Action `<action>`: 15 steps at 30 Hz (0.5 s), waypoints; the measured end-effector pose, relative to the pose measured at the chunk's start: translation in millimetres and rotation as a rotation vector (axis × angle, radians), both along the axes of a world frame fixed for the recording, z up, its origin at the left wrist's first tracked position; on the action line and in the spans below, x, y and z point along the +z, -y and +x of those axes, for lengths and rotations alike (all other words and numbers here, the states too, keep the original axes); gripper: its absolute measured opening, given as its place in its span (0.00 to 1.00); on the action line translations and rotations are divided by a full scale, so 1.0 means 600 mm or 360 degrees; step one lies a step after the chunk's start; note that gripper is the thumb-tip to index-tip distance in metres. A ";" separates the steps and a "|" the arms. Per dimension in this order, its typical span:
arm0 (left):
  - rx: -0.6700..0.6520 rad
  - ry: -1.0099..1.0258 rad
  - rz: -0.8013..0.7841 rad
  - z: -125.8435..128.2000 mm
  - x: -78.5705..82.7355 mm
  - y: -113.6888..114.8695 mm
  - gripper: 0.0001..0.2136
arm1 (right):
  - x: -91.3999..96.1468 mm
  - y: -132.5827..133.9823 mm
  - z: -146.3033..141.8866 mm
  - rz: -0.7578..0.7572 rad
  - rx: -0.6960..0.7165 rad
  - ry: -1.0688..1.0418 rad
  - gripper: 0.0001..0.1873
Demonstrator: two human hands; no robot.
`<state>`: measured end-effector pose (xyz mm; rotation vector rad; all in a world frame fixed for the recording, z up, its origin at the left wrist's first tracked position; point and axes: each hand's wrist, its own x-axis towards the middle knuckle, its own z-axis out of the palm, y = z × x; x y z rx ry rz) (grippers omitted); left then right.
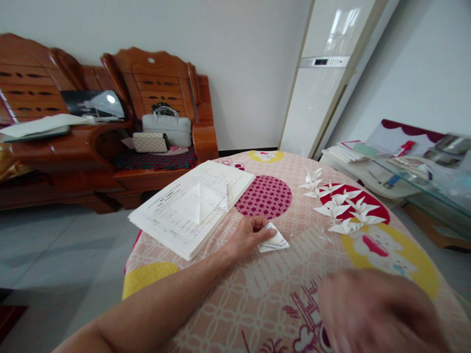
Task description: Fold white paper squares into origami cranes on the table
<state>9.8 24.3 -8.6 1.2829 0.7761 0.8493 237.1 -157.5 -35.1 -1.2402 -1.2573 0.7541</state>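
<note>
My left hand (249, 236) pinches a small folded piece of printed paper (276, 241), its thumb on top, at the middle of the table. The paper is folded into a triangular shape with lines of print showing. Close to the camera at lower right, my right hand (379, 311) hangs over the table, smeared by motion, so its fingers cannot be made out. Several white paper cranes (333, 210) stand in a cluster beyond it. Left of my left hand, a folded white sheet (200, 203) lies on a stack of printed papers (165, 215).
A patterned cloth covers the round table (228, 304). Behind it are wooden armchairs (154, 78), one with a grey bag (167, 128) on its seat. A tall white air conditioner (312, 98) stands at the back, and a glass-topped side table (423, 181) is at the right.
</note>
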 end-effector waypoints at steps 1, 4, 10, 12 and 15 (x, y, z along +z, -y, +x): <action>0.0000 -0.0003 -0.0008 0.000 0.000 0.000 0.19 | 0.025 -0.042 -0.016 -0.0062 -0.0028 0.0005 0.07; -0.0001 -0.0011 -0.0006 0.001 0.002 0.000 0.19 | 0.083 -0.145 -0.061 -0.0349 -0.0094 -0.0049 0.15; 0.0041 -0.0036 0.0156 0.003 0.004 0.002 0.16 | 0.080 -0.181 -0.101 -0.0568 0.0193 -0.0374 0.19; 0.0033 -0.0056 0.0224 0.004 0.002 0.005 0.15 | 0.070 -0.176 -0.105 -0.0611 0.0245 -0.0440 0.17; -0.0007 -0.0116 0.0315 0.007 0.000 0.008 0.12 | 0.066 -0.176 -0.108 -0.0674 0.0265 -0.0534 0.15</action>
